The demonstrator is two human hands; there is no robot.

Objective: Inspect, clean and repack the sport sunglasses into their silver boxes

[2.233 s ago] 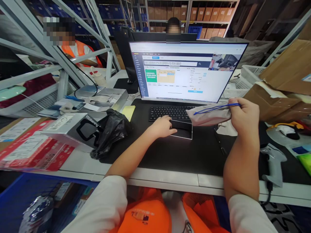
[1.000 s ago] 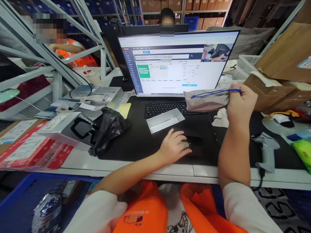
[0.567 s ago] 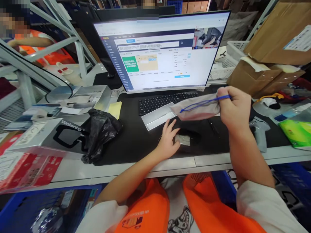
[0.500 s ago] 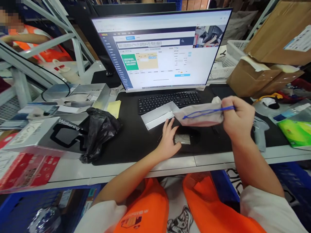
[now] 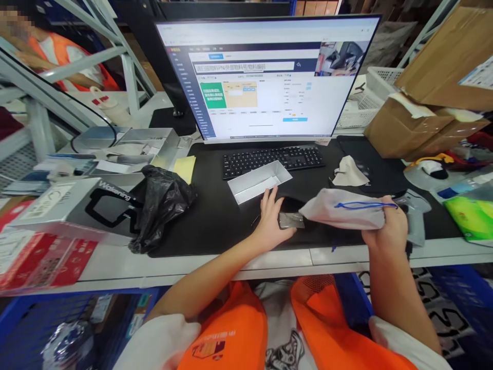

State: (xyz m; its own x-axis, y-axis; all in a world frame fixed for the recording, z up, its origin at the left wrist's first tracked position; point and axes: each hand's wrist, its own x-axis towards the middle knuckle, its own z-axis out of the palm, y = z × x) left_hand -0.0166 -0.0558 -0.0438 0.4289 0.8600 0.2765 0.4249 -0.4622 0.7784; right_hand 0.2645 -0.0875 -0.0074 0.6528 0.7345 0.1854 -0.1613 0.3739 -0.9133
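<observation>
My right hand (image 5: 388, 226) is closed round one end of a grey drawstring pouch (image 5: 342, 209) with a blue cord, held above the black desk mat. The pouch looks filled, but its contents are hidden. My left hand (image 5: 270, 222) is open over the mat, fingers apart, beside a small clear plastic packet (image 5: 291, 220). Just beyond its fingertips lies an open silver-white box tray (image 5: 256, 184), partly in front of the keyboard (image 5: 298, 157). A cream cloth (image 5: 349, 172) rests on the mat behind the pouch.
A monitor (image 5: 265, 92) stands at the back. To the left are a black plastic bag (image 5: 165, 200), a silver box (image 5: 82, 208) and yellow notes (image 5: 185, 168). On the right sit a handheld scanner (image 5: 415, 216), a green packet (image 5: 468, 216) and cardboard boxes (image 5: 414, 123). Another person is behind the frame at far left.
My right hand has come lower and nearer with the pouch, and the cream cloth behind it now shows more fully. My left hand stays near the packet. The view has shifted slightly.
</observation>
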